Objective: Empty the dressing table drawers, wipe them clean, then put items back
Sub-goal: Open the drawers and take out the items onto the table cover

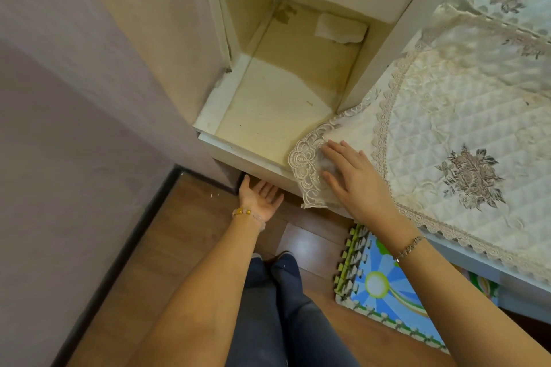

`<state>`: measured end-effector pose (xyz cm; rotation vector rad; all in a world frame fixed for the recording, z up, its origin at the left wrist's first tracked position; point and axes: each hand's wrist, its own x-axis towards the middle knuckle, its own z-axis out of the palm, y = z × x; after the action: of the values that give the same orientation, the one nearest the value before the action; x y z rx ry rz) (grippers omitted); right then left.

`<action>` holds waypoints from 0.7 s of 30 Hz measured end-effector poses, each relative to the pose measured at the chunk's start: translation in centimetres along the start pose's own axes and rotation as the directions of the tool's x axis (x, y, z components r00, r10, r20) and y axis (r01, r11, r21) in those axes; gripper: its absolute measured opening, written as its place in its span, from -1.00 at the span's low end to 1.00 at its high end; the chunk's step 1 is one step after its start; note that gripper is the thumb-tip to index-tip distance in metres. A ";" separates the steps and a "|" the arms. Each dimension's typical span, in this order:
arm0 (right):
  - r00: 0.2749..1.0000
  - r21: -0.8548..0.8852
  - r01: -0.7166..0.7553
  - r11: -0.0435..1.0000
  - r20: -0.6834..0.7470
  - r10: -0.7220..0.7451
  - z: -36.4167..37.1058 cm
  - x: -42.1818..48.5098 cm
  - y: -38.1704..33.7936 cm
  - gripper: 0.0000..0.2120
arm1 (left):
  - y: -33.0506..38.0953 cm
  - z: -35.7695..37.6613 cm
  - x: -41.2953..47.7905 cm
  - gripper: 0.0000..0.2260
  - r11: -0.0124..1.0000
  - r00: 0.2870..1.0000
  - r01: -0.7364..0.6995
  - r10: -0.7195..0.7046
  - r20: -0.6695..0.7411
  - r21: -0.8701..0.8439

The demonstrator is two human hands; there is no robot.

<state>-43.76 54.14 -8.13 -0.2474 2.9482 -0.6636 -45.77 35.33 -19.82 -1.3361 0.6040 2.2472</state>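
A white drawer of the dressing table stands pulled out, its stained yellowish bottom bare except for a crumpled white cloth at the back right corner. My left hand reaches palm up under the drawer's front panel, its fingers hidden beneath the edge. My right hand lies flat with straight fingers on the lace corner of a quilted cream table cover that hangs over the drawer's front right corner.
A mauve wall with a dark skirting board runs along the left. A colourful foam puzzle mat lies on the wooden floor to the right of my legs. The dressing table top extends right under the cover.
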 end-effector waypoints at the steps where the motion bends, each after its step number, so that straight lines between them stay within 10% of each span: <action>1: 1.000 -0.004 0.011 1.000 0.002 -0.011 0.1 -0.4 0.0 -0.55 | 0.0 -0.1 -0.1 -0.45 1.000 1.000 -0.004 0.004 -0.002 -0.002; 21: 0.999 0.019 -0.034 0.999 0.011 0.033 1.5 -2.1 -0.8 -0.58 | -2.7 -14.0 -6.6 -0.55 0.999 0.992 0.005 -0.010 -0.128 -0.043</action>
<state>-41.38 53.20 -8.96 -0.1989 2.9271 -0.6840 -31.71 28.36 -20.37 -1.5101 0.5969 2.1920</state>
